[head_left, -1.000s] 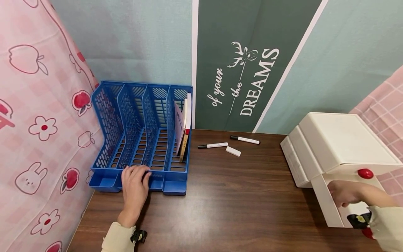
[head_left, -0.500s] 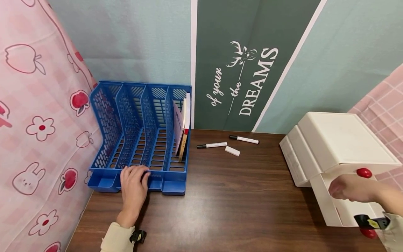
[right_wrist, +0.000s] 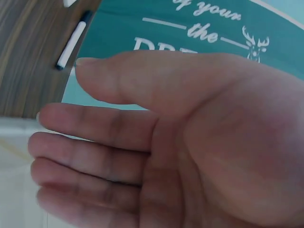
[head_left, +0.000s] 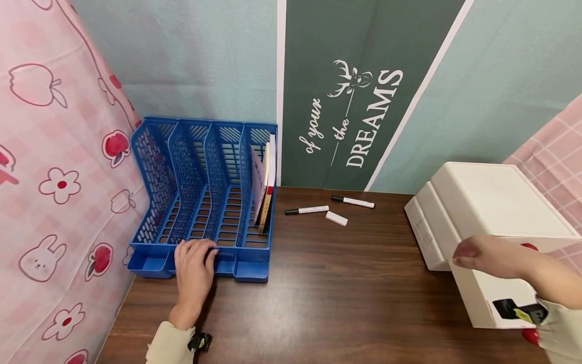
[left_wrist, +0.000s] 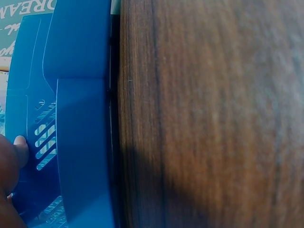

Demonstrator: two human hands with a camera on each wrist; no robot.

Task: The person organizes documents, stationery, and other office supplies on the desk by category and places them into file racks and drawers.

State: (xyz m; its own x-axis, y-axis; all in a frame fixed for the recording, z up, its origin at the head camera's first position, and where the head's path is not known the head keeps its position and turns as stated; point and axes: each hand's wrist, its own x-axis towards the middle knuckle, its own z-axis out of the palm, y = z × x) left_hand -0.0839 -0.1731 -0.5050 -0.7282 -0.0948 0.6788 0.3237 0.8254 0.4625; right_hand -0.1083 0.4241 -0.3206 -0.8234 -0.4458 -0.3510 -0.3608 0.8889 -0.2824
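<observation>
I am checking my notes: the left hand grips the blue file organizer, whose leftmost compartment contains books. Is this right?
Not leftmost: in the head view, the books stand in the rightmost compartment; the left hand does grip the blue file organizer.

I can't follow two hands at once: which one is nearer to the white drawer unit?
Right. The right hand is over the open drawer of the white drawer unit; the left hand is farther off, holding the blue file organizer.
</observation>
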